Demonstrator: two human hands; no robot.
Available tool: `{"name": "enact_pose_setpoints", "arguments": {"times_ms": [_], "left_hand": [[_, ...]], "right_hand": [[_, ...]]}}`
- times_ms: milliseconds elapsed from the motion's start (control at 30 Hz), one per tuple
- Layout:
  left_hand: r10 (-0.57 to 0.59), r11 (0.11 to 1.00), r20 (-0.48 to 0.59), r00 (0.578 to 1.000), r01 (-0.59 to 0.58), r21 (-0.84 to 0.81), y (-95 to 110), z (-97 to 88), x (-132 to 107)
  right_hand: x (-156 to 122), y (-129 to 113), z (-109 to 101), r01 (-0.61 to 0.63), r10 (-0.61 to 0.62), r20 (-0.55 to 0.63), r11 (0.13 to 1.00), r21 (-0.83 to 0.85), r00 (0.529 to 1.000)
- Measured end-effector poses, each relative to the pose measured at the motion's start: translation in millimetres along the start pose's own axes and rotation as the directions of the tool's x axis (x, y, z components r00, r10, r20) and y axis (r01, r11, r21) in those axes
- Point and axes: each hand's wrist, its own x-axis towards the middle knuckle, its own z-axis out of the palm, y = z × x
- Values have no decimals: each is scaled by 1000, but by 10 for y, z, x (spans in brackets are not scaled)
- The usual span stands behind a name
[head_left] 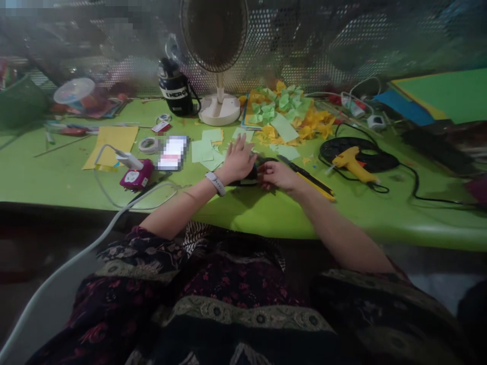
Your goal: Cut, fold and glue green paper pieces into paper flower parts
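Note:
My left hand (pixel 239 161) lies palm down with its fingers stretched out and spread, over a small dark object (pixel 249 178) at the table's front. Most of that object is hidden beneath the hand, so I cannot make out its kind. Close on its right side, my right hand (pixel 277 175) has its fingers curled in at the object's edge. What they pinch, if anything, is hidden. Beyond the hands lie pale green paper squares (pixel 202 150). A black and yellow utility knife (pixel 310 180) rests beside my right hand.
Folded yellow and green paper pieces (pixel 292 109) are heaped behind. A fan (pixel 219 110) and a dark bottle (pixel 175 91) stand at the back. Left are a phone (pixel 173 153), tape roll (pixel 148 145) and purple plug adapter (pixel 137 175); right, a yellow glue gun (pixel 355 165) with its cord.

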Motion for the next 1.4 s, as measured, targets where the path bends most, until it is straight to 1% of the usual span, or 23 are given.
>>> {"name": "enact_pose_setpoints", "arguments": {"times_ms": [167, 433, 633, 967, 1100, 1400], "left_hand": [[3, 999, 3, 1000, -3, 39, -12, 59, -3], [-13, 997, 26, 1000, 11, 74, 40, 2, -30], [-12, 998, 31, 999, 10, 69, 49, -10, -33], [-62, 980, 110, 992, 40, 195, 127, -79, -57], [-58, 977, 110, 992, 34, 212, 117, -71, -57], [-55, 979, 101, 993, 33, 200, 95, -54, -51]], "right_hand": [[-19, -10, 11, 7, -7, 0, 1000, 5, 1000], [-43, 2, 48, 25, -25, -25, 1000, 15, 999], [-92, -43, 93, 2, -3, -84, 1000, -12, 996], [-125, -64, 119, -17, 13, -70, 998, -56, 997], [-143, -78, 138, -20, 14, -92, 997, -70, 996], [-190, -102, 149, -6, -1, -88, 997, -80, 996]]}}
